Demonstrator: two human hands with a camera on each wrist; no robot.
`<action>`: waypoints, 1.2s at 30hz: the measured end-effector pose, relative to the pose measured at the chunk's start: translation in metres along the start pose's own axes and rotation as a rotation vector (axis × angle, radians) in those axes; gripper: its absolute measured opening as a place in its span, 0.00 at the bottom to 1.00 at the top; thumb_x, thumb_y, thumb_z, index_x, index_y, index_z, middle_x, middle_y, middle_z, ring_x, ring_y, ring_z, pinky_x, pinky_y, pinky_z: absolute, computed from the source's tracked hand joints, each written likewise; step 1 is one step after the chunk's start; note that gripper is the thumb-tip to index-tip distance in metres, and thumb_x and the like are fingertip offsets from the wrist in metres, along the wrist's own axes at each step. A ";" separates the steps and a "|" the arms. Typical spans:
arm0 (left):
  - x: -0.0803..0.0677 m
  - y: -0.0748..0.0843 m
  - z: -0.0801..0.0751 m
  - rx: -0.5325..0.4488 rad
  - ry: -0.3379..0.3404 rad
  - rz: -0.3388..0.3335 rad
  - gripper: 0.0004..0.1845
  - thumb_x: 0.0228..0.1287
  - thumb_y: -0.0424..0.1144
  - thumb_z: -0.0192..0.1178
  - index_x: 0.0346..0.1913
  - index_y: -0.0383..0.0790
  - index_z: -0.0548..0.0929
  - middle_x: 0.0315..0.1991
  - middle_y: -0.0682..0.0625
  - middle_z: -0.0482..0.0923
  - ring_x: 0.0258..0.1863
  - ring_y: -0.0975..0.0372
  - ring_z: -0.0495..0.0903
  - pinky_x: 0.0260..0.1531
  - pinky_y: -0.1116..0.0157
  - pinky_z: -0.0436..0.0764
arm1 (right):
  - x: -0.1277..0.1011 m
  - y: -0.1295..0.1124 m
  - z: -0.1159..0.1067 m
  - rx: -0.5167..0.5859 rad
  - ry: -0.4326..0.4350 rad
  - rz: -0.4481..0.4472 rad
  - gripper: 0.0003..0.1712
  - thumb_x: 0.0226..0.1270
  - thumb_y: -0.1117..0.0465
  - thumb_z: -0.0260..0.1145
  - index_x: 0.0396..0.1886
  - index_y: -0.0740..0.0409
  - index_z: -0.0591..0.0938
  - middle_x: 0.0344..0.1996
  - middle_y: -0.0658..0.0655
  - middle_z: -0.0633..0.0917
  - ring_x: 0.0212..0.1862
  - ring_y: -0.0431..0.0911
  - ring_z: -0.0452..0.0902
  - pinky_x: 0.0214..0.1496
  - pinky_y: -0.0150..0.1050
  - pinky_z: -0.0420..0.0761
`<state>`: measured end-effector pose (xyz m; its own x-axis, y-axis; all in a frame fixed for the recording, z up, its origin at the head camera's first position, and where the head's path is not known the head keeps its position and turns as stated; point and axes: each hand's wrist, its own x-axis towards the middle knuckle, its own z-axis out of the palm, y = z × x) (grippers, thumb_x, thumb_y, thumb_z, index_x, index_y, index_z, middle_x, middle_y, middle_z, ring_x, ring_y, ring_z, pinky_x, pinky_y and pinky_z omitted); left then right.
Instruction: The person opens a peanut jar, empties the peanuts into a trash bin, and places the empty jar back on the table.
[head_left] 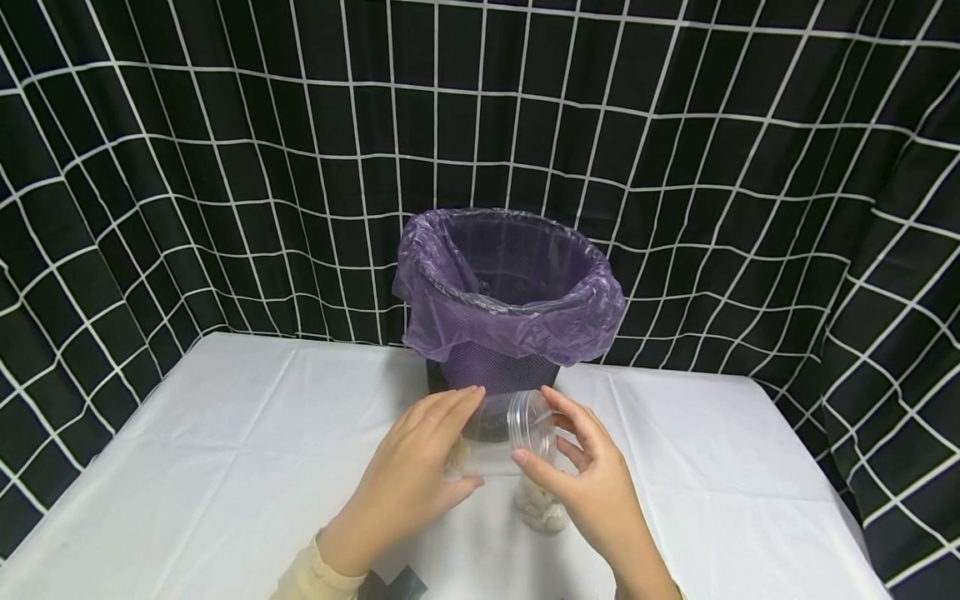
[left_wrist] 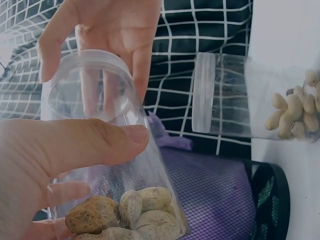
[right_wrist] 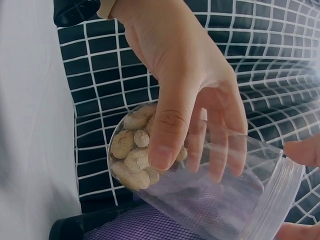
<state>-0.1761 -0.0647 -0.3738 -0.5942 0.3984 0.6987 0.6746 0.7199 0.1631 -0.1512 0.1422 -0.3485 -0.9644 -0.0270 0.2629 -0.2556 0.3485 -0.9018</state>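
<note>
A clear plastic jar [head_left: 487, 457] lies sideways in the air between both hands, just in front of the bin. My left hand [head_left: 416, 467] grips its body near the base, thumb on one side and fingers round the other. Unshelled peanuts [right_wrist: 132, 150] are gathered at that base end. Around the jar's clear screw lid [head_left: 534, 425], my right hand [head_left: 588, 471] has its thumb and fingers; the lid sits on the mouth. A second lidded jar [left_wrist: 232, 95], also with peanuts, stands upright on the table below the right hand, its top partly hidden in the head view.
A mesh bin [head_left: 498, 367] lined with a purple plastic bag [head_left: 442, 321] stands at the table's back, its mouth uncovered. White cloth covers the table [head_left: 225, 450]. Black curtains [head_left: 315, 183] with a white grid enclose the back and sides.
</note>
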 end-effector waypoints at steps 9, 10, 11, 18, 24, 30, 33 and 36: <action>0.000 0.000 0.001 0.002 -0.005 -0.003 0.51 0.34 0.43 0.83 0.68 0.40 0.72 0.62 0.48 0.78 0.60 0.55 0.77 0.65 0.58 0.77 | 0.000 0.001 0.000 -0.011 -0.012 -0.032 0.42 0.58 0.61 0.75 0.71 0.48 0.70 0.66 0.54 0.74 0.66 0.48 0.69 0.69 0.54 0.74; 0.000 0.000 0.001 0.002 -0.006 -0.003 0.51 0.34 0.43 0.83 0.68 0.40 0.72 0.62 0.48 0.78 0.60 0.55 0.77 0.65 0.58 0.77 | 0.000 0.001 0.000 -0.012 -0.010 -0.028 0.42 0.58 0.60 0.75 0.72 0.48 0.69 0.66 0.54 0.74 0.66 0.48 0.70 0.69 0.54 0.75; 0.000 0.000 0.001 0.001 -0.008 -0.003 0.51 0.34 0.43 0.83 0.68 0.40 0.72 0.62 0.48 0.78 0.60 0.55 0.77 0.65 0.58 0.77 | 0.000 0.001 0.000 -0.013 -0.008 -0.022 0.41 0.58 0.60 0.75 0.71 0.48 0.69 0.67 0.54 0.74 0.66 0.48 0.70 0.69 0.54 0.75; 0.001 0.000 0.001 -0.001 -0.006 0.001 0.51 0.34 0.43 0.83 0.68 0.39 0.73 0.62 0.48 0.78 0.60 0.55 0.77 0.65 0.58 0.76 | 0.001 0.001 0.000 -0.025 -0.006 0.004 0.38 0.59 0.59 0.75 0.70 0.48 0.72 0.65 0.53 0.75 0.65 0.46 0.70 0.68 0.50 0.76; 0.000 -0.001 0.002 -0.011 -0.007 0.004 0.50 0.34 0.43 0.83 0.67 0.39 0.73 0.62 0.48 0.79 0.60 0.54 0.77 0.65 0.58 0.77 | 0.000 0.002 0.000 -0.014 -0.021 -0.024 0.39 0.59 0.61 0.74 0.70 0.47 0.71 0.66 0.54 0.74 0.68 0.50 0.67 0.70 0.55 0.73; -0.001 -0.001 0.003 -0.025 -0.002 -0.001 0.50 0.34 0.42 0.83 0.67 0.39 0.73 0.62 0.47 0.79 0.60 0.54 0.77 0.63 0.58 0.78 | 0.000 0.003 0.000 -0.034 -0.036 -0.021 0.42 0.59 0.58 0.74 0.72 0.46 0.68 0.69 0.55 0.71 0.68 0.52 0.66 0.70 0.58 0.73; -0.001 -0.001 0.003 -0.027 -0.005 -0.003 0.50 0.34 0.42 0.84 0.67 0.39 0.73 0.62 0.47 0.79 0.60 0.54 0.77 0.63 0.58 0.78 | 0.001 0.003 0.001 -0.041 -0.040 -0.001 0.41 0.60 0.57 0.74 0.73 0.47 0.68 0.67 0.55 0.72 0.67 0.51 0.68 0.69 0.57 0.73; -0.001 0.000 0.003 -0.019 -0.005 -0.001 0.50 0.33 0.43 0.84 0.67 0.39 0.74 0.62 0.48 0.79 0.60 0.54 0.77 0.63 0.58 0.78 | 0.001 0.003 0.001 -0.043 -0.044 0.013 0.41 0.60 0.56 0.74 0.72 0.47 0.68 0.66 0.55 0.73 0.65 0.49 0.69 0.69 0.55 0.74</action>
<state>-0.1767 -0.0637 -0.3762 -0.5969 0.4004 0.6953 0.6820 0.7096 0.1769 -0.1530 0.1425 -0.3510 -0.9699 -0.0626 0.2352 -0.2407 0.3886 -0.8894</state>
